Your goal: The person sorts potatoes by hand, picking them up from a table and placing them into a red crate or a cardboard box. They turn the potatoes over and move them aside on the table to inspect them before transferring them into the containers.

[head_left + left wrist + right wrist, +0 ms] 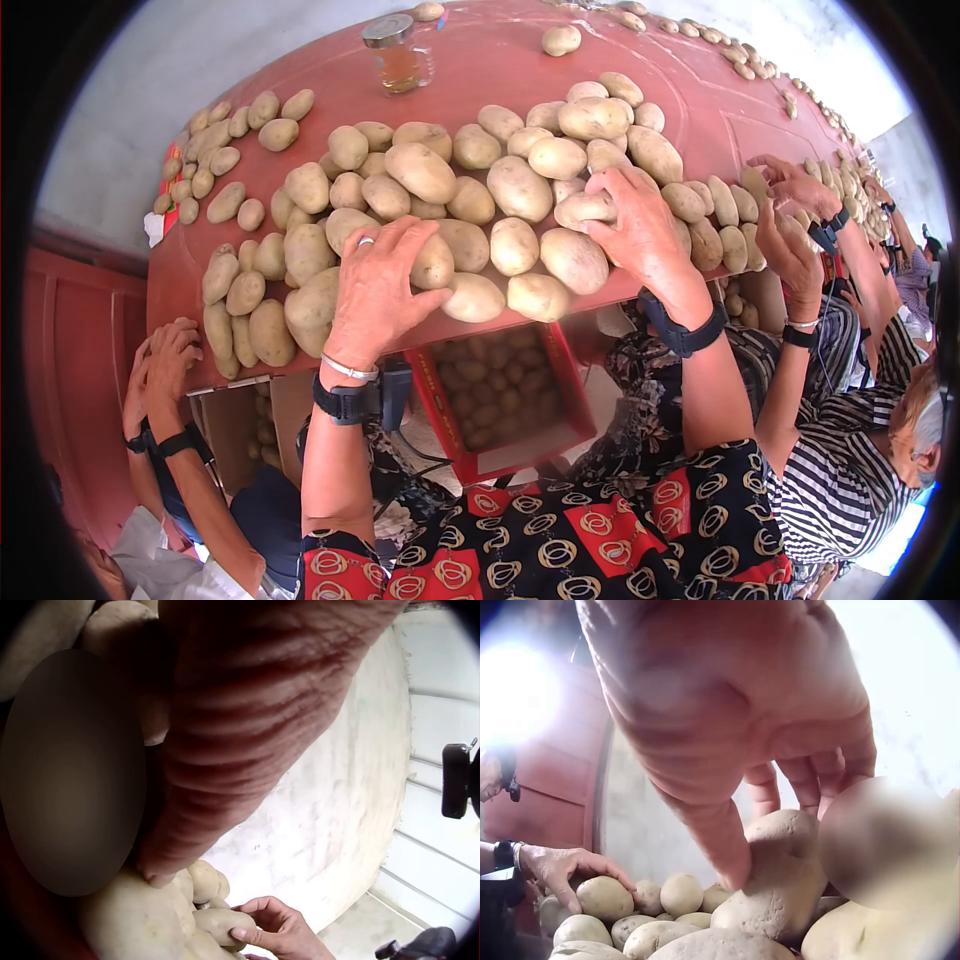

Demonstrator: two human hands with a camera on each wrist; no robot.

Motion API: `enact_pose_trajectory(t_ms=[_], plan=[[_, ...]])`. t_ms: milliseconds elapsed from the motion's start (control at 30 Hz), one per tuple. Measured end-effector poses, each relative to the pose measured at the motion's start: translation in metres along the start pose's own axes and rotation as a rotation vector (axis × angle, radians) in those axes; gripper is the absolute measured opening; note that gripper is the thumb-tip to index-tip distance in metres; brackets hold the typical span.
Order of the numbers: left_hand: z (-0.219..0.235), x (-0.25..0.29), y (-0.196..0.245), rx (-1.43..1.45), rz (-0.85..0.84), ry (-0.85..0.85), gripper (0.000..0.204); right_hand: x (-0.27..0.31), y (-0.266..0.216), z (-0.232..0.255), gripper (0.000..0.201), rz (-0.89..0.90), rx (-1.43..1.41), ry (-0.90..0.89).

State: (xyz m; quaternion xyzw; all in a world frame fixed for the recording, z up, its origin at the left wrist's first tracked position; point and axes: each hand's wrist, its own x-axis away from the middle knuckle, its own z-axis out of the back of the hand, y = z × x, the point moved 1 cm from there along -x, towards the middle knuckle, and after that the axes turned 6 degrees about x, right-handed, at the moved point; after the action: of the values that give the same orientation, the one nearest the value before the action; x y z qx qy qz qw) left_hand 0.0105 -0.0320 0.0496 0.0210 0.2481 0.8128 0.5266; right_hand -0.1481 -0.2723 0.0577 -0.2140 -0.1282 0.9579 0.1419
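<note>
Many potatoes lie heaped along the near side of a red table (500, 45). My left hand (375, 285), with a ring and a wrist strap, spans a potato (432, 263) near the front edge, thumb on one side and fingers on the other. In the right wrist view this left hand (570, 871) curls over the same potato (605, 898). My right hand (640, 225) pinches a knobbly potato (584, 210) at the right of the heap. Seen from the right wrist, that potato (776, 877) has a bulging end between thumb and fingers.
Below the table edge stands a red box (575, 400) filled with potatoes. A lidded glass mug (400, 65) stands at the back. Other people's hands (165, 365) rest at the left edge, and more hands (790, 255) handle potatoes at the right.
</note>
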Motion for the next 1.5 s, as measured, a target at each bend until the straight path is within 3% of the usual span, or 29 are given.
enact_pose_trajectory(t_ms=[167,267,433,633,800,900,967,1000,1033,1133,1333,1500], plan=[[0.000,0.000,-0.001,0.008,-0.010,-0.011,0.070,-0.003,-0.001,0.003,0.033,-0.010,-0.022,-0.046],[0.000,0.000,-0.002,0.001,-0.006,-0.015,0.070,-0.004,-0.006,0.000,0.030,-0.003,0.104,-0.024],[-0.001,0.001,-0.003,-0.006,-0.009,-0.003,0.070,-0.005,-0.012,0.016,0.022,-0.309,-0.116,-0.093],[-0.002,0.000,-0.001,0.017,-0.014,-0.008,0.071,0.000,-0.015,0.003,0.021,-0.103,0.073,-0.035],[-0.001,0.001,-0.001,0.008,-0.009,-0.001,0.070,0.000,-0.013,0.007,0.021,-0.214,0.021,-0.107],[-0.001,0.001,-0.002,0.010,-0.017,0.003,0.070,0.002,-0.018,0.011,0.027,-0.174,0.017,-0.158],[-0.001,0.000,-0.003,0.022,-0.005,-0.013,0.070,0.007,-0.025,0.000,0.041,0.120,-0.006,-0.047],[0.000,0.000,-0.003,0.020,-0.008,-0.012,0.070,0.010,-0.030,-0.005,0.057,0.125,-0.009,-0.221],[0.000,0.000,-0.003,0.022,-0.015,-0.003,0.070,0.012,-0.037,-0.006,0.057,0.121,-0.006,-0.219],[-0.001,0.001,0.000,0.023,-0.020,0.001,0.069,0.017,-0.051,-0.005,0.075,0.161,0.131,-0.494],[-0.001,0.000,-0.003,0.022,-0.020,-0.006,0.070,0.029,-0.058,-0.015,0.096,0.207,0.219,-0.432],[0.000,0.001,-0.003,0.008,-0.022,-0.004,0.071,0.030,-0.053,-0.023,0.100,0.261,0.182,-0.381]])
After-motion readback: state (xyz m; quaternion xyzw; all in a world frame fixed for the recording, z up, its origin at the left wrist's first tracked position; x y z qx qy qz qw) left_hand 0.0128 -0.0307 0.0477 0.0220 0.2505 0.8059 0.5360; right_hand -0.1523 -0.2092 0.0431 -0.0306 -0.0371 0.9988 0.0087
